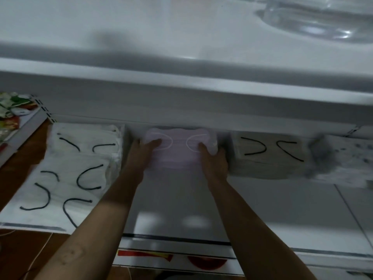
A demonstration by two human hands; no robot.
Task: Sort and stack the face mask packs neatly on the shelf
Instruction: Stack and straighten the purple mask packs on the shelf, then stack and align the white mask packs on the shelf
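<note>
The left hand (pixel 144 153) and right hand (pixel 213 160) are clamping the lilac face mask pack (pixel 175 158) between them (long axis running hand to hand).

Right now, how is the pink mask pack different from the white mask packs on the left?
The pink mask pack has pale loops; the white mask packs have black loops. The left hand and right hand hold the pink one; no hand is on the white ones. Both lie flat on the shelf.

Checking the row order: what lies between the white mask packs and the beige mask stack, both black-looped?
Head view: a pale pink mask pack, held by the left hand and the right hand.
</note>
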